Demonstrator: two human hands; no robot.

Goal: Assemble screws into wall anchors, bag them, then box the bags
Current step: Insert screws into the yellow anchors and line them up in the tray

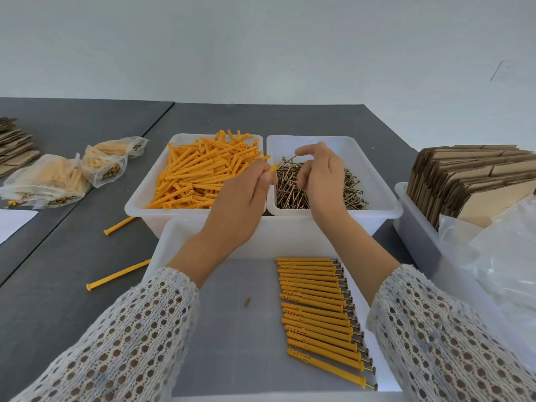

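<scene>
Left hand grips an anchor; right hand pinches a screw above the screw bin.

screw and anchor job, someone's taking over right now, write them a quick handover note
Left hand holds an anchor; right hand pinches a screw, not yet joined.
Loose anchors fill the left bin, screws the right bin.
Done: a row of assembled anchors in the near tray, filled bags at far left.
Left: finish assembling, bag the row, box the bags with the flat cartons. Two stray anchors lie on the table.
</scene>
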